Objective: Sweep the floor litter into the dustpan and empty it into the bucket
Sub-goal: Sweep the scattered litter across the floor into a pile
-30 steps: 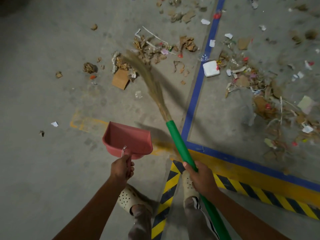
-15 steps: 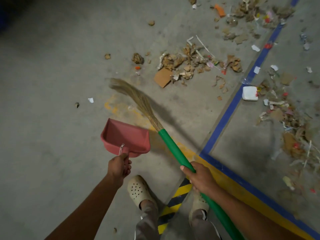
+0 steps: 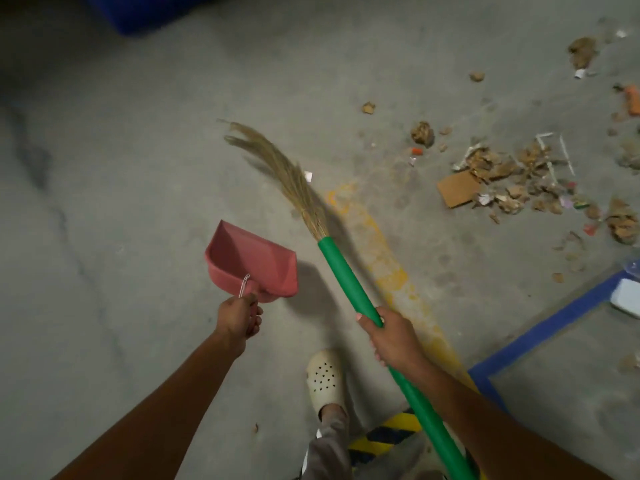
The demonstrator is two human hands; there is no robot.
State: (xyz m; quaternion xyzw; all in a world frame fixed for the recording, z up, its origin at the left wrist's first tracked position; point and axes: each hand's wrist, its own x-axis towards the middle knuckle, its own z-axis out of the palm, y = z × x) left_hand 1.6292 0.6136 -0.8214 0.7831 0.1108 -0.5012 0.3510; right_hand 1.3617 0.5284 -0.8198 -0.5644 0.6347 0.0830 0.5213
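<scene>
The concrete floor (image 3: 138, 168) is dim and stained. Your pink dustpan (image 3: 256, 261) hangs empty near left, with your left hand (image 3: 239, 317) curled round its handle. Your right hand (image 3: 391, 337) grips the green broom (image 3: 346, 282), its bristles (image 3: 277, 168) pointing away from the litter pile (image 3: 512, 178), well apart at far right. Sweep from here and you likely scatter scraps, since the pan isn't beside the pile. The cardboard piece (image 3: 457, 188) may jam the pan's mouth. Something blue (image 3: 149, 12) sits far left, perhaps the bucket. Blue tape (image 3: 540, 334) and a white block (image 3: 627, 299) lie right, and your shoe (image 3: 325, 375) stands near the handle.
</scene>
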